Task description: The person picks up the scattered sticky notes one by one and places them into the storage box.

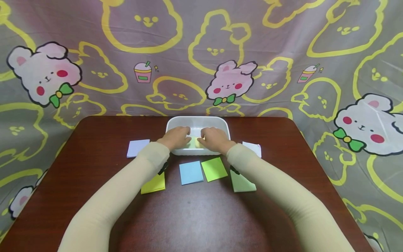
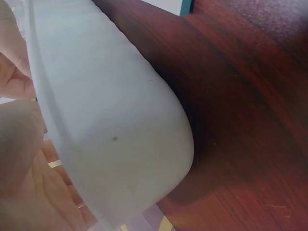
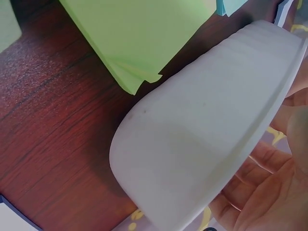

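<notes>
A white plastic basin (image 1: pixel 197 152) stands at the back of the table, and both hands reach into it. My left hand (image 1: pixel 177 136) has curled fingers beside a pale green sticky-note pad (image 1: pixel 190 143); whether it grips the pad is hidden. With thumb and fingers, my right hand (image 1: pixel 215 139) pinches a pale yellow sticky-note pad (image 1: pixel 197 143) just right of the green one. In the left wrist view the basin wall (image 2: pixel 120 120) covers the left fingertips. The basin wall (image 3: pixel 202 134) likewise hides what lies at the right fingertips in the right wrist view.
On the table (image 1: pixel 189 217), a blue pad (image 1: pixel 191 172) and a lime pad (image 1: pixel 214 169) lie before the basin. A yellow pad (image 1: pixel 154 183) and a light green pad (image 1: pixel 242 182) lie under the forearms. A lavender pad (image 1: pixel 138 148) and a white pad (image 1: pixel 253 148) flank the basin.
</notes>
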### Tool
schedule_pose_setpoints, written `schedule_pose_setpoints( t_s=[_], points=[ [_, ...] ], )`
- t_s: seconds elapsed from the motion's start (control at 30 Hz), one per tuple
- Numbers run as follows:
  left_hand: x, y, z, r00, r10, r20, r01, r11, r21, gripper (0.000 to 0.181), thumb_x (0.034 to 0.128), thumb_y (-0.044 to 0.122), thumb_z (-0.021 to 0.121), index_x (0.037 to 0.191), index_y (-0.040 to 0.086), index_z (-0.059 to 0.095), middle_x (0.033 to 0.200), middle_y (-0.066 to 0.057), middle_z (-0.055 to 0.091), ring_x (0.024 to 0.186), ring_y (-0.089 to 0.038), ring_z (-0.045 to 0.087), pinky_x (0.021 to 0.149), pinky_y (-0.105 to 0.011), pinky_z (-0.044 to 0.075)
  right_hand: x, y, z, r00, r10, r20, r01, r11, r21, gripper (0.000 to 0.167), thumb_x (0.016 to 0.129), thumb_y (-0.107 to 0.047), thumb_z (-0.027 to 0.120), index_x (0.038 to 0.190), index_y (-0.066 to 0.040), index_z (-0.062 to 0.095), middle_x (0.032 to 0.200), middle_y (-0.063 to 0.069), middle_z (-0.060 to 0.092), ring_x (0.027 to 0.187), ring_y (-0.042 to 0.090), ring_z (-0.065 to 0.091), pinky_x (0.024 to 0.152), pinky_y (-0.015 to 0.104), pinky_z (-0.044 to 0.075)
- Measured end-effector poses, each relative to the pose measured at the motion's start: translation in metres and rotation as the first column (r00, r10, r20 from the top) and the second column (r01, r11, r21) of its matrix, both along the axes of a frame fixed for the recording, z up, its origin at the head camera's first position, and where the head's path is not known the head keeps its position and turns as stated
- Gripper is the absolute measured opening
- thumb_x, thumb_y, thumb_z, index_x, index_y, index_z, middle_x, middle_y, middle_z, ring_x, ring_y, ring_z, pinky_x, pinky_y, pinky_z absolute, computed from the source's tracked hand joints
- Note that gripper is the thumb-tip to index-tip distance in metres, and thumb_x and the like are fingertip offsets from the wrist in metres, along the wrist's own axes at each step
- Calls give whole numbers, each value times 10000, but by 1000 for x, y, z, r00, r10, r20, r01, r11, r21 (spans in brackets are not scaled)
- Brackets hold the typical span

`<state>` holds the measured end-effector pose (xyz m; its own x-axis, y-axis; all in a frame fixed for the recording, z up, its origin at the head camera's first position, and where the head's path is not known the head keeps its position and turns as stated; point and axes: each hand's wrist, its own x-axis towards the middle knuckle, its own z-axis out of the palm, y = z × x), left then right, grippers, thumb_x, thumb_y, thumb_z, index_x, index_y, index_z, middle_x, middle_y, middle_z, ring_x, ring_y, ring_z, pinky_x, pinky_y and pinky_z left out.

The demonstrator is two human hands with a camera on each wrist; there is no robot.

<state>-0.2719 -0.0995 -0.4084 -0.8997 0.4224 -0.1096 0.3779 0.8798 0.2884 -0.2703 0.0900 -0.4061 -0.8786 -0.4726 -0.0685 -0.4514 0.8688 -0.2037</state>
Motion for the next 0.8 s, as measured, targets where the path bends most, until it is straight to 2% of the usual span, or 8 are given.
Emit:
schedule_pose_setpoints(
  t_s=[0.2,0.47,0.63,0.8],
  points=[
    [3,0,5,999,2,-36,-1,1000,20,270,998,205,585,1174,2,616,1177,-188,699,1113,-347,659,957,-476,519,0,3,0,1000,-3,-9,2,1000,-17,302,1009,-345,599,1072,-68,702,1000,83,751,887,242,699,797,412,567],
    [3,2,6,1000,5,-11,-5,1000,14,318,1023,236,570,1240,5,601,1235,-191,679,1166,-348,640,1009,-481,499,1,9,1,999,-3,-49,0,997,-76,273,1001,-318,604,1032,-65,705,984,79,751,877,256,702,787,429,565],
    [5,3,8,1000,-5,-23,5,1000,13,309,1022,237,573,1235,15,604,1211,-178,688,1140,-333,650,987,-471,509,3,11,3,996,11,-87,-19,996,-92,254,988,-316,613,980,-77,699,949,70,748,860,260,703,748,436,562],
    [7,6,13,999,-13,-46,14,1000,27,300,1014,234,578,1221,20,611,1194,-172,696,1128,-333,654,966,-474,515,6,12,7,994,38,-101,-48,994,-102,255,988,-307,613,992,-67,698,979,79,751,899,269,711,773,436,565]
  ],
)
